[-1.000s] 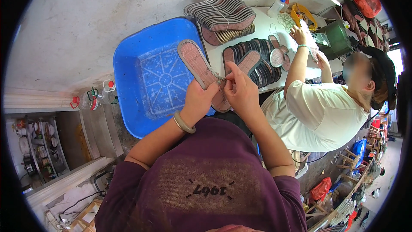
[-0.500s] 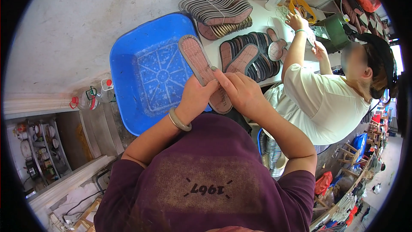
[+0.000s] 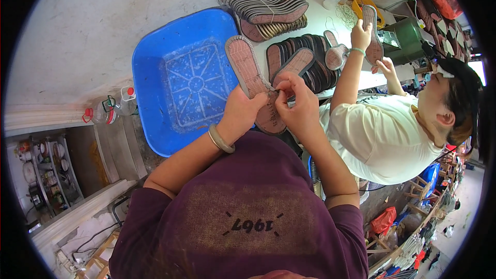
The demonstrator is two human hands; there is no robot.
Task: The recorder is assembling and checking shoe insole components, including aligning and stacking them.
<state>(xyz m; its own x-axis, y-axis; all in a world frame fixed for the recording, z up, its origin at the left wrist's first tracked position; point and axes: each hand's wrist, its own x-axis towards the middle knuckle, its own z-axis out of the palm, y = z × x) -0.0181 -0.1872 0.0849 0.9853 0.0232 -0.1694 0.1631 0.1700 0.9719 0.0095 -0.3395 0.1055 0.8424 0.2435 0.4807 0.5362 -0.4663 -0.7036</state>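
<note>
A pinkish-brown shoe sole point(image 3: 243, 62) with a grey stitched-looking rim is held up at a slant in front of my chest. My left hand point(image 3: 238, 109) grips it around its narrow middle, thumb on its face. At the opposite edge of that narrow part, my right hand point(image 3: 300, 107) pinches thumb and forefinger together. A small dark strand or scrap shows by those fingertips; what exactly they hold is too small to make out. Behind the sole, a row of dark-edged soles point(image 3: 310, 75) lies on the white table point(image 3: 324, 20), one sole point(image 3: 295, 66) resting across it.
An empty-looking blue plastic tub point(image 3: 150, 88) stands at the left. A tied stack of soles point(image 3: 263, 0) sits at the back. On the right, a co-worker in a cream shirt point(image 3: 382, 139) holds another sole point(image 3: 373, 46). Plastic bottles point(image 3: 106, 111) stand beyond the tub.
My right thumb has come off the sole's face, and the fingers now pinch at its edge. The sole has shifted slightly right. The co-worker's sole is now raised upright.
</note>
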